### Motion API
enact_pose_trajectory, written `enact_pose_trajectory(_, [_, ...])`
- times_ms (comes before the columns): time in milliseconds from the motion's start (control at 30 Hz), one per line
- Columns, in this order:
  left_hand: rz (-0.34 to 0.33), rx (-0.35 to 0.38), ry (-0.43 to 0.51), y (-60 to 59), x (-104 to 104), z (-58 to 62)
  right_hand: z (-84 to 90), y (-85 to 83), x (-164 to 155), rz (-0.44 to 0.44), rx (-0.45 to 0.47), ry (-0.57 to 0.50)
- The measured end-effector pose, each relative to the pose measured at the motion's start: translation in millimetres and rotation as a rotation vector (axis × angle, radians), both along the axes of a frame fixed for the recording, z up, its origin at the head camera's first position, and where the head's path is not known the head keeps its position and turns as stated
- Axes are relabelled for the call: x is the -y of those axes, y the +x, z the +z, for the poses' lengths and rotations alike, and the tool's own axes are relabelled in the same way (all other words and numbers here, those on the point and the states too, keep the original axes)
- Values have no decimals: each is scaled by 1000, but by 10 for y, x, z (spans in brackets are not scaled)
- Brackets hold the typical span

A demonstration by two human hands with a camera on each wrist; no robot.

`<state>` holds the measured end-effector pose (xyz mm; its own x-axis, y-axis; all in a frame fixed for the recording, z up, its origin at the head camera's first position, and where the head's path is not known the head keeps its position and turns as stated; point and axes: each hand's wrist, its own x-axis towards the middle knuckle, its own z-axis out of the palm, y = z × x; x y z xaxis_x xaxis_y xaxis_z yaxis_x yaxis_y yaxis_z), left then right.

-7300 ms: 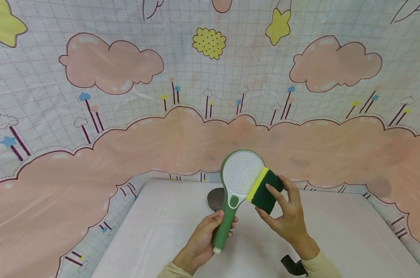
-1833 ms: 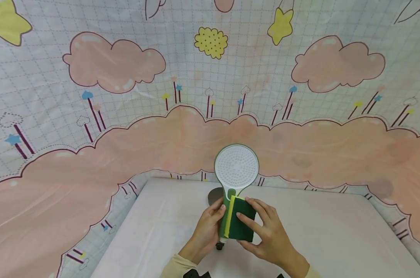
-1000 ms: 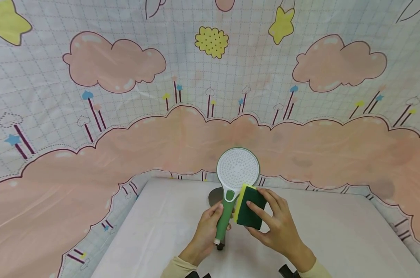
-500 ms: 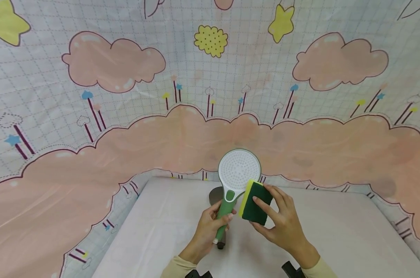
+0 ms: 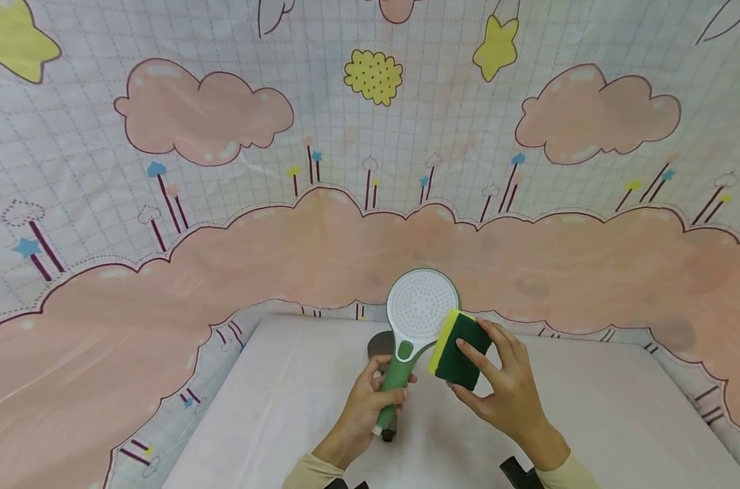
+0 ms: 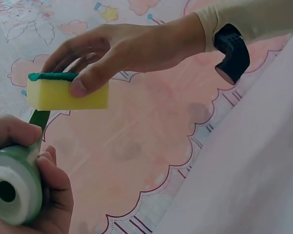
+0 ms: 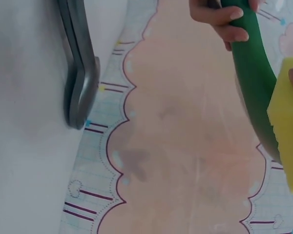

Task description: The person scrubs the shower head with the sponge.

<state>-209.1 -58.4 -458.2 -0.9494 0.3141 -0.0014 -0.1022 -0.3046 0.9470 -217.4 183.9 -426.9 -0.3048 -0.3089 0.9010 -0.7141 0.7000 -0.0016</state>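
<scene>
My left hand point(image 5: 357, 418) grips the green handle of a shower head point(image 5: 423, 303), tilted up with its round white nozzle face toward the head camera. The thumb lies along the handle. In the left wrist view its hollow threaded end point(image 6: 7, 192) points at the camera. My right hand point(image 5: 513, 390) pinches a sponge point(image 5: 461, 352), dark green on one side and yellow on the other, between thumb and fingertips. The yellow side point(image 7: 290, 126) faces the shower head, at the lower right of its face. Whether it touches the rim there I cannot tell.
A second, grey shower head point(image 7: 83, 73) lies on the white table point(image 5: 272, 407), partly hidden behind the green one in the head view. A backdrop printed with clouds point(image 5: 192, 115) rises behind the table. A black camera mount point(image 5: 519, 472) sits on the right wrist.
From low along the handle 1.8 s ago, the sponge has moved up and right to the lower right of the nozzle face. The shower head has sunk slightly; my left thumb is lower on the handle.
</scene>
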Motion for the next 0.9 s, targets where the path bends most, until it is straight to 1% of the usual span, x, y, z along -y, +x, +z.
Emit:
enact_pose_trajectory(100, [-16, 15, 18, -5, -1, 1, 9, -5, 1, 1, -13, -6])
enact_pose_trajectory(167, [-11, 25, 21, -8, -1, 5, 15, -8, 8, 6, -26, -10])
enact_pose_trajectory(367, [41, 15, -12, -18, 6, 12, 12, -16, 31, 22, -39, -26])
enact_pose_trajectory(467, [52, 6, -27, -12, 13, 6, -2, -15, 36, 22, -35, -25])
enact_pose_trajectory(700, [35, 9, -2, 14, 0, -10, -31, -14, 53, 15, -25, -21])
enact_pose_trajectory(900, [0, 19, 12, 19, -23, -14, -62, -18, 107, 23, -41, -26])
